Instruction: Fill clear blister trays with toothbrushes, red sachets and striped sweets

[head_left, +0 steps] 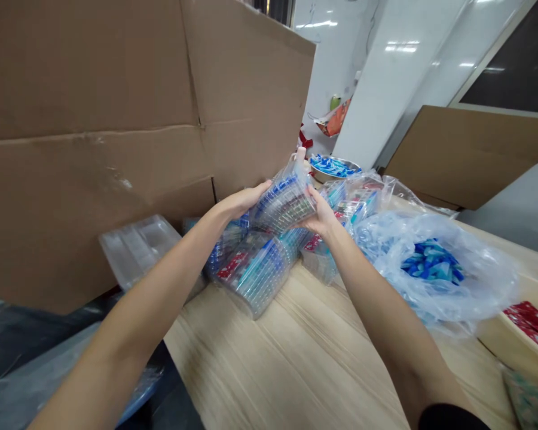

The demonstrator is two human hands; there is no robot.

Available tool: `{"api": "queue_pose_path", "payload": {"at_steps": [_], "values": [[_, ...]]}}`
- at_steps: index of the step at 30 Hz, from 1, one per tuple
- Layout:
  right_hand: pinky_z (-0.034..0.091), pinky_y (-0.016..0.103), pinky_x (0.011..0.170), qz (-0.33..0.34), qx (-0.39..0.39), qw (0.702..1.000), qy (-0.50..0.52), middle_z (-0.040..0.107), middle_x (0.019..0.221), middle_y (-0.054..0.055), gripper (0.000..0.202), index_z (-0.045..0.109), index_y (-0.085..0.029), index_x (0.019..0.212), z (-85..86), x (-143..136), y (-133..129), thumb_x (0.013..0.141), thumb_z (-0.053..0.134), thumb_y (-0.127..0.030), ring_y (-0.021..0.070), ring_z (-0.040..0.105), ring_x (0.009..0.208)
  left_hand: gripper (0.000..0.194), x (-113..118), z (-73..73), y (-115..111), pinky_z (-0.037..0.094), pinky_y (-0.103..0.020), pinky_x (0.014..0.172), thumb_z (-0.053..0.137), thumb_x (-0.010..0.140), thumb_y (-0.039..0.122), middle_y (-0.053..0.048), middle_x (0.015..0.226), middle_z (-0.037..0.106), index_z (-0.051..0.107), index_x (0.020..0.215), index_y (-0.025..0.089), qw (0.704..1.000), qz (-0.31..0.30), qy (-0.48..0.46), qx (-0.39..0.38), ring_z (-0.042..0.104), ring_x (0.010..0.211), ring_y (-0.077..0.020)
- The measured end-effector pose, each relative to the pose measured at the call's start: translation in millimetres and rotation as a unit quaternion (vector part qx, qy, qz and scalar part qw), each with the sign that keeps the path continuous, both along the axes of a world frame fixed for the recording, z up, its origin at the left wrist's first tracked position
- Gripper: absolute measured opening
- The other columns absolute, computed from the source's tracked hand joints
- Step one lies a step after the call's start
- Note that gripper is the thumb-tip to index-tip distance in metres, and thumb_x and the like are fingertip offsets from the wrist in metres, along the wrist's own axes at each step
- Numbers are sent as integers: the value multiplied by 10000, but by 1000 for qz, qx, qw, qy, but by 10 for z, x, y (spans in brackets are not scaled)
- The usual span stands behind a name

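At the centre of the frame, we are seeing two bare hands lifting a stack of clear plastic packs (281, 206) above a wooden surface (314, 352). The left hand (256, 194) is pinching one side of it and the right hand (319, 215) is pressing in from the other, so we are finding both halves of the grip closing on the stack, fingers partly hidden behind it.

Just below, more packs (260, 272) are lying on the surface with red, blue and teal showing through the plastic; others (320, 257) are sitting right of centre. We are counting these as done, or nearly so, and judging the work to be well under way.

Much is apparently remaining. Blue pieces (433, 263) are lying loose in a translucent bag (484, 269) at centre right, similar pieces are filling a bowl (325, 177) near the upper centre, and red pieces (531, 322) are waiting in a cream tub (497, 337) at lower right. At centre left, a clear tray (138, 245) is resting before a cardboard panel (80, 197). We are unable to tell whether the lifted stack is complete.
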State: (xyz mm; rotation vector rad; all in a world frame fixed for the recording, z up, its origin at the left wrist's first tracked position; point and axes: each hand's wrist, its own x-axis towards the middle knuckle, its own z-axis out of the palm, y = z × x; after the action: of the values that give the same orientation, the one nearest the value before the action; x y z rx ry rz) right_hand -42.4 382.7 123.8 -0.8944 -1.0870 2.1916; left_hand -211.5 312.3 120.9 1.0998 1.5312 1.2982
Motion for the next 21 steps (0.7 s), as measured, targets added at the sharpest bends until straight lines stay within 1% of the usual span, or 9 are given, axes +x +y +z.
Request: {"api": "queue_pose_path", "payload": {"at_steps": [2, 3, 6, 8, 11, 13, 15, 19, 21], "values": [[445, 582, 893, 3, 13, 1000, -3, 674, 873, 68, 434, 592, -201, 948, -2, 16, 5, 884, 355, -559, 271, 618, 981, 451, 17, 26, -15, 470, -339, 861, 385, 905, 472, -86, 808, 713, 693, 801, 159, 998, -13, -36, -46, 643, 936, -246], [444, 585, 891, 6, 22, 1000, -4, 673, 880, 66, 419, 588, -207, 932, 4, 26, 3, 877, 365, -557, 271, 616, 978, 462, 28, 36, -27, 472, -319, 844, 357, 918, 465, -74, 782, 707, 685, 796, 164, 997, -19, -51, -53, 643, 907, -226], [436, 589, 897, 5, 45, 999, -7, 668, 882, 57, 339, 579, -212, 885, 52, 45, -19, 848, 423, -512, 263, 609, 964, 451, 48, 36, -65, 473, -291, 759, 329, 925, 453, -43, 706, 670, 658, 805, 170, 997, -16, -74, -32, 621, 758, -183], [406, 615, 915, -5, 50, 998, -30, 660, 853, 50, 306, 568, -206, 845, 100, 33, -41, 843, 433, -480, 260, 603, 958, 409, 41, 20, -74, 457, -277, 699, 340, 917, 425, -19, 631, 612, 633, 790, 170, 996, -12, -85, -29, 559, 631, -153], [342, 671, 936, -14, 50, 995, -83, 650, 826, 52, 336, 553, -197, 793, 152, -20, -69, 861, 389, -482, 270, 592, 963, 322, 10, 1, -55, 417, -257, 628, 355, 890, 308, 17, 519, 477, 562, 685, 170, 994, -23, -105, -26, 419, 497, -119], [330, 678, 939, -16, 48, 994, -94, 648, 832, 58, 346, 551, -199, 775, 162, -46, -81, 859, 380, -489, 275, 585, 971, 297, -8, 3, -37, 398, -249, 607, 335, 868, 233, 19, 511, 452, 513, 638, 173, 994, -31, -104, -13, 393, 489, -116], [344, 666, 937, -19, 47, 995, -84, 644, 826, 56, 328, 547, -207, 764, 156, -34, -92, 850, 397, -486, 276, 583, 973, 288, -6, 9, -31, 393, -250, 613, 324, 854, 210, 11, 527, 465, 491, 622, 175, 995, -37, -96, -4, 407, 509, -119], [387, 632, 925, -30, 48, 996, -68, 647, 805, 58, 330, 545, -212, 760, 137, 85, -140, 862, 387, -483, 280, 588, 965, 259, 70, -4, -35, 401, -266, 663, 352, 845, 244, 6, 572, 499, 521, 662, 175, 995, -68, -78, 7, 439, 555, -131], [416, 603, 913, -45, 45, 996, -67, 658, 801, 57, 341, 561, -210, 790, 142, 121, -183, 871, 383, -489, 276, 595, 958, 265, 107, -27, 3, 393, -258, 646, 353, 851, 247, 9, 582, 509, 526, 664, 173, 993, -80, -84, 12, 441, 551, -129]]}}
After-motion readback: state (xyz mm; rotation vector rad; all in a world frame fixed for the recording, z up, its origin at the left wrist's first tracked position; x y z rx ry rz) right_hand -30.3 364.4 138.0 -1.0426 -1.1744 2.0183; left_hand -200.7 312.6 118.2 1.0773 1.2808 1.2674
